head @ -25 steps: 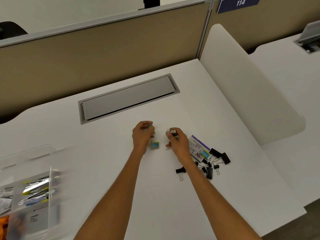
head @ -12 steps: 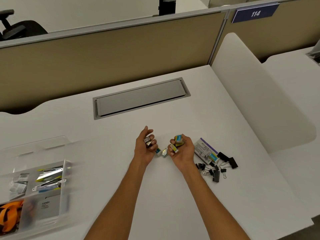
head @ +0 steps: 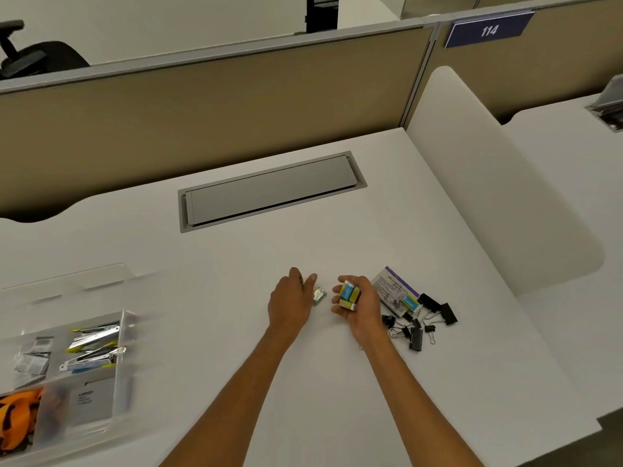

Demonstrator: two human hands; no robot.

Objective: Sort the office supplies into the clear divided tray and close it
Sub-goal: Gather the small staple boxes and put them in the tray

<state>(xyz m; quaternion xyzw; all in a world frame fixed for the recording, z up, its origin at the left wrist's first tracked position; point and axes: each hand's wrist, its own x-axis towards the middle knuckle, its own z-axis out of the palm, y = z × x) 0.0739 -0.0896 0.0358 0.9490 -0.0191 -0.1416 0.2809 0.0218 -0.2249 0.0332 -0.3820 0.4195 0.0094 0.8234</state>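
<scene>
My right hand (head: 358, 308) cups several small blue-and-yellow staple boxes (head: 349, 292) above the white desk (head: 236, 264). One more small box (head: 319, 295) lies on the desk between my hands. My left hand (head: 290, 303) rests palm down beside it, fingertips close to the box, fingers apart. A purple-and-white packet (head: 392, 291) and a scatter of black binder clips (head: 418, 326) lie just right of my right hand. The clear divided tray (head: 84, 335) stands open at the far left, holding staplers, small packets, a grey card and something orange.
A grey cable hatch (head: 269, 190) is set into the desk behind my hands. A tan partition (head: 202, 106) bounds the back and a white curved divider (head: 488, 183) the right. The desk's front edge runs at lower right.
My left hand has opened and no longer shows boxes; my right hand now holds more boxes, stacked in the palm. One loose box remains between the hands. The view shifted slightly.
</scene>
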